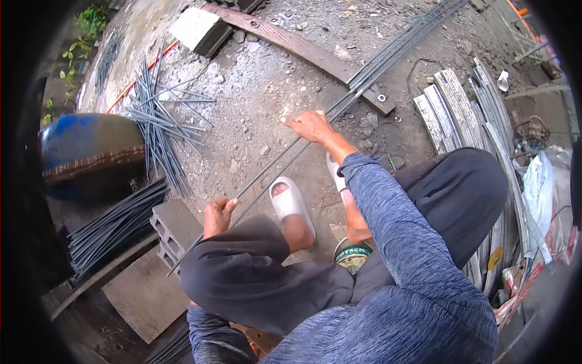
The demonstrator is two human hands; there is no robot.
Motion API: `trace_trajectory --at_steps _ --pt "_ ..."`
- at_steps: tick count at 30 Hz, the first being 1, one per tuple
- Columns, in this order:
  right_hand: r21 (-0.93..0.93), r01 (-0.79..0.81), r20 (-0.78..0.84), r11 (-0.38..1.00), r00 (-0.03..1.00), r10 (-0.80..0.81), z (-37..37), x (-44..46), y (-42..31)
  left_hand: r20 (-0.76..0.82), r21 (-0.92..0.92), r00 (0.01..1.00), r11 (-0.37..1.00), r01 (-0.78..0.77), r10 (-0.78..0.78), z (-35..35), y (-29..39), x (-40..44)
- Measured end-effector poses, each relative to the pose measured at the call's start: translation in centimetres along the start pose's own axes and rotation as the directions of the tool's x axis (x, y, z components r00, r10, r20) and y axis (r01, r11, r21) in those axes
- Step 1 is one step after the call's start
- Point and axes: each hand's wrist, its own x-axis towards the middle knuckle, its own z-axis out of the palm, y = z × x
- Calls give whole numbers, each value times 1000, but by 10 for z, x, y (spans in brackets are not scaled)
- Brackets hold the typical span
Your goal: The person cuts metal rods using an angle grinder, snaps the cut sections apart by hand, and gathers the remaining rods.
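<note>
Long thin ribbed steel bars [270, 165] run slantwise in front of me, from the upper right down past my left knee. My right hand [311, 126] is closed round the bars near their middle, fingers curled over them. Lower down, my left hand [218, 217] is closed on a bar, thumb on top; its other fingers are partly hidden. Between the hands two bars lie a little apart. The far parts of the bars rest across a wooden plank [291, 48]. Their near ends pass beside my left knee, over a hollow concrete block [176, 224].
Cut rods [160, 115] lie in a loose pile at left, near a rusty blue drum [91, 148] and a bundle of dark rods [118, 224]. Metal strips [451, 109] are stacked at right. A labelled can [353, 256] stands between my legs. A concrete block [200, 30] sits ahead.
</note>
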Motion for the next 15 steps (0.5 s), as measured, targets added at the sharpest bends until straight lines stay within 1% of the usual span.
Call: trace_trajectory --at_steps 1,2,5,6,9,10,11,12,13,15 --pt "-41 -10 34 999 999 11 1 1 0 -20 -38 999 999 29 -30 11 -8 -3" --pt "-68 6 -2 998 1000 -6 5 -2 -2 -10 -17 999 999 38 -38 22 -14 -5" --pt "-111 -32 188 993 981 52 -12 -15 -18 146 -89 983 988 124 -110 58 -61 1" --pt "-95 -43 205 995 977 62 -10 -16 -17 221 -299 964 931 210 -147 62 -58 -7" --pt "-114 9 235 993 972 18 10 -21 -15 186 -406 975 894 191 -123 62 -66 -38" --pt "-146 66 191 987 981 -37 7 -36 -28 154 -423 981 889 175 -120 63 -70 -47" --pt "-88 73 96 993 993 -65 0 -53 -39 117 -436 986 886 158 -118 67 -74 -56" --pt "-25 120 6 992 993 -120 -1 -61 -49 64 -456 990 879 138 -122 66 -81 -67" --pt "52 198 -74 979 978 -194 5 -63 -68 5 -469 991 875 118 -131 69 -85 -78" --pt "233 287 -215 929 947 -238 25 -68 -80 -127 -502 982 863 61 -143 81 -93 -99"
